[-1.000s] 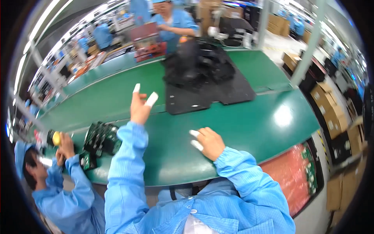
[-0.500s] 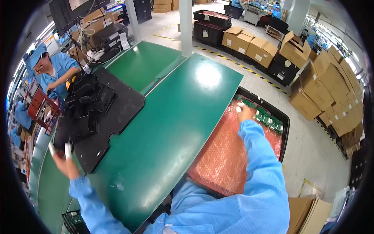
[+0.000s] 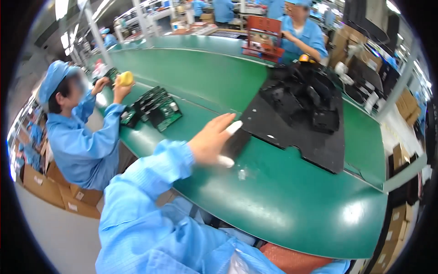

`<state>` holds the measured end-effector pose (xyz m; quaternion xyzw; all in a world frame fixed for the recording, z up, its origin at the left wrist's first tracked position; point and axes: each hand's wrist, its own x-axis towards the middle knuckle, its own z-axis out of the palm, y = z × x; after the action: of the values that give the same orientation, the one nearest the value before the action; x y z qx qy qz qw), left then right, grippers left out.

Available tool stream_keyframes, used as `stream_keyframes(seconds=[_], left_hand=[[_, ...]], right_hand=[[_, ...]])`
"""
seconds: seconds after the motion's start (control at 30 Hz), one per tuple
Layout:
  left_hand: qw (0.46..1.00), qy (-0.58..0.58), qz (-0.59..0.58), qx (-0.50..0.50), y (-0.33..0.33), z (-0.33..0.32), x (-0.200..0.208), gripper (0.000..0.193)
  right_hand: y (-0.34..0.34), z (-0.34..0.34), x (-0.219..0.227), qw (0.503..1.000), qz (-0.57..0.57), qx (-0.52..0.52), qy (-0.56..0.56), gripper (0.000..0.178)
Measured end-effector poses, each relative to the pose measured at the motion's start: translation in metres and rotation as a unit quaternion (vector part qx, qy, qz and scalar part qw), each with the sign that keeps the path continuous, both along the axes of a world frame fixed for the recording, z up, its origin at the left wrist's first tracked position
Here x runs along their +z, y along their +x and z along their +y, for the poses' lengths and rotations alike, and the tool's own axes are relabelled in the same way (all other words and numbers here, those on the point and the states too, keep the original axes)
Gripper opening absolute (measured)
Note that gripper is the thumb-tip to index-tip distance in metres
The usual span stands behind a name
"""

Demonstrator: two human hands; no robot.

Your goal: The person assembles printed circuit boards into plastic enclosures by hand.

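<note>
My left hand (image 3: 212, 140), with white finger covers on its thumb and one fingertip, is over the green table (image 3: 269, 196). Its fingers are stretched out and the thumb stands apart, with nothing seen gripped. Just beyond the fingers is the near left corner of a black mat (image 3: 292, 132), and a dark patch or piece (image 3: 237, 144) shows beside the hand, partly covered by it. On the mat lies a pile of black plastic parts (image 3: 310, 93). To the left, green circuit boards (image 3: 159, 108) stand in a row on the table. My right hand is out of view.
At the left a co-worker (image 3: 82, 128) holds a yellow object (image 3: 125, 78) and a circuit board. Another person (image 3: 301, 32) works across the table near a red rack (image 3: 263, 39). Pink bubble wrap (image 3: 292, 258) shows below the table's near edge.
The view has swung left, bringing the co-worker and the row of circuit boards into sight. My right hand, earlier at boards in a black bin, has left the view. My left hand stays open.
</note>
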<state>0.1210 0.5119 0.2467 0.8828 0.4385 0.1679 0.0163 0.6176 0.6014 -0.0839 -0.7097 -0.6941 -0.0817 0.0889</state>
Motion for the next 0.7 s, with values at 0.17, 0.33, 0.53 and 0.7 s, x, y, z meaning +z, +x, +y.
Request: stream_keyframes(seconds=[0.17, 0.33, 0.53, 0.7], left_hand=[[0.982, -0.176, 0.059, 0.031, -0.016, 0.027, -0.017, 0.12], [0.981, -0.099, 0.169, 0.011, 0.003, 0.006, -0.012, 0.124], [0.976, -0.124, 0.179, -0.032, -0.016, 0.006, 0.003, 0.127], [0.982, -0.13, 0.137, -0.028, -0.026, 0.006, 0.0, 0.127]], right_hand=[[-0.019, -0.017, -0.017, 0.996, -0.02, 0.0, 0.091, 0.031], [0.014, -0.041, -0.019, 0.98, -0.047, -0.052, 0.184, 0.031], [0.022, -0.112, -0.004, 0.95, -0.066, -0.138, 0.273, 0.032], [0.035, -0.195, 0.062, 0.917, -0.088, -0.197, 0.336, 0.034]])
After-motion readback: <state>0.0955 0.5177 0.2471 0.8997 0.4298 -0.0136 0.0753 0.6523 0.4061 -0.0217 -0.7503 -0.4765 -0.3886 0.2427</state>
